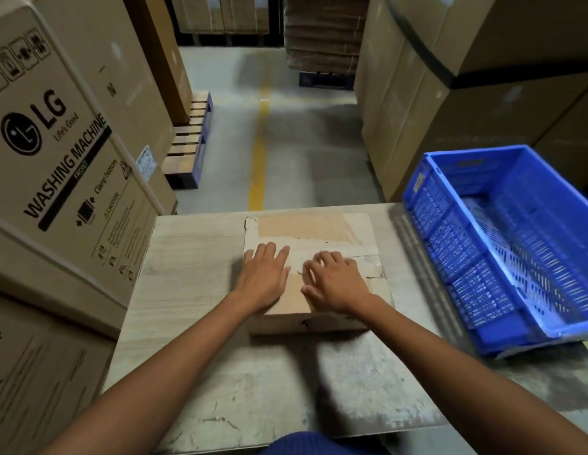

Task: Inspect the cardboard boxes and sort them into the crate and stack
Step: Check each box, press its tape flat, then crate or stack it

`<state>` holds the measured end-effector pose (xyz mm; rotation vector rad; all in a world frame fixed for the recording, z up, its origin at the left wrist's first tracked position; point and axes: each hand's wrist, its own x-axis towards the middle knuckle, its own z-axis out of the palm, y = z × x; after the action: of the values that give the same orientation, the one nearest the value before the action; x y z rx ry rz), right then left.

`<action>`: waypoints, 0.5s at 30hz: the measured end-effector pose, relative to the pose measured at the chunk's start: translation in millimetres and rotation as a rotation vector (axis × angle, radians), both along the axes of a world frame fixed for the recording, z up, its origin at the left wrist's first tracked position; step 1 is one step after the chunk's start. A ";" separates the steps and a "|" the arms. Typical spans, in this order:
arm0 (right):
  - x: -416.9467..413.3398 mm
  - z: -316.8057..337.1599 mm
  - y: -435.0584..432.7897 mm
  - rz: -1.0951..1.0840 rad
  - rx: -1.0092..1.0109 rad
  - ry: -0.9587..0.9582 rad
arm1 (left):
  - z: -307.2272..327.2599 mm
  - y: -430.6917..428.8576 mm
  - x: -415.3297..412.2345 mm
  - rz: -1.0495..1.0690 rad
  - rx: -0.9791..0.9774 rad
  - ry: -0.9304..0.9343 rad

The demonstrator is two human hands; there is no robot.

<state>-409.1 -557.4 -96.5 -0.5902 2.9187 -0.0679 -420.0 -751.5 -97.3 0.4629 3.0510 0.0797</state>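
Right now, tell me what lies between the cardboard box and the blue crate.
Nothing: in the head view only bare table separates the cardboard box from the blue crate.

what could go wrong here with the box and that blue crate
The blue crate sits tilted, its near corner past the worktop edge, so dropping a box in could tip it. Both hands, left hand and right hand, lie flat on the cardboard box, not gripping; it may slide when lifted. Its clear tape looks torn, so a flap might open.

dim warehouse light overall, soft shadows pooling on the worktop (pixel 194 277) under both arms; blue crate (pixel 502 244) smeared with motion blur, wide-angle bend warping the edges, far aisle soft.
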 end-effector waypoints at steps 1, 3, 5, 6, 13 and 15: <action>-6.9 3.8 -0.5 -0.014 -0.020 0.009 | 1.6 3.4 -6.6 0.006 0.025 0.026; -21.8 6.8 1.5 -0.040 -0.024 -0.010 | 0.7 11.5 -20.1 0.000 0.067 -0.003; -34.3 5.2 7.4 -0.073 0.021 -0.072 | -3.2 21.5 -30.6 -0.022 0.082 -0.075; -38.9 2.4 11.2 -0.088 0.040 -0.097 | -6.3 26.7 -34.1 -0.025 0.088 -0.104; -39.5 -17.7 20.1 -0.087 0.096 -0.132 | -21.3 45.2 -39.8 0.065 0.024 -0.104; -51.1 -5.4 22.7 -0.071 0.088 -0.132 | -10.5 56.0 -46.8 0.074 -0.006 -0.077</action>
<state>-460.1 -534.7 -101.8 -0.4500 2.7977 0.0128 -466.8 -695.4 -107.8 0.3377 2.9921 0.0889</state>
